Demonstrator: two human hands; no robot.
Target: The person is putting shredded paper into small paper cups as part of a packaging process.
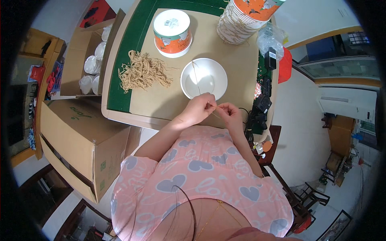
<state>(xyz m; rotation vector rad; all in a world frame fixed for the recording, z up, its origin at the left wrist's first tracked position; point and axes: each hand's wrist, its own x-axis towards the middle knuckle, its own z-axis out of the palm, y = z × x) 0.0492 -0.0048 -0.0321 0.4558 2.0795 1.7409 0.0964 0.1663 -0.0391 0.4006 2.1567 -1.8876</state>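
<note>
Both my hands are at the near rim of a white round paper tub [204, 77], seen from above. My left hand [198, 109] pinches a thin tan cord [196, 76], which runs across the tub's mouth from its far rim. Beside it, my right hand [230, 114] has its thumb and fingers closed on the same cord near the tub's edge. The fingertips of the two hands almost meet. My fingers hide how the cord sits between them. A loose heap of tan cords [144, 72] lies left of the tub.
An orange-and-white printed tub [173, 40] stands upside down behind the heap. A tall stack of tubs [237, 26] leans at the far right, near a clear plastic bag [269, 39]. Black power adapters [262, 104] line the table's right edge. Cardboard boxes [80, 132] stand left of the table.
</note>
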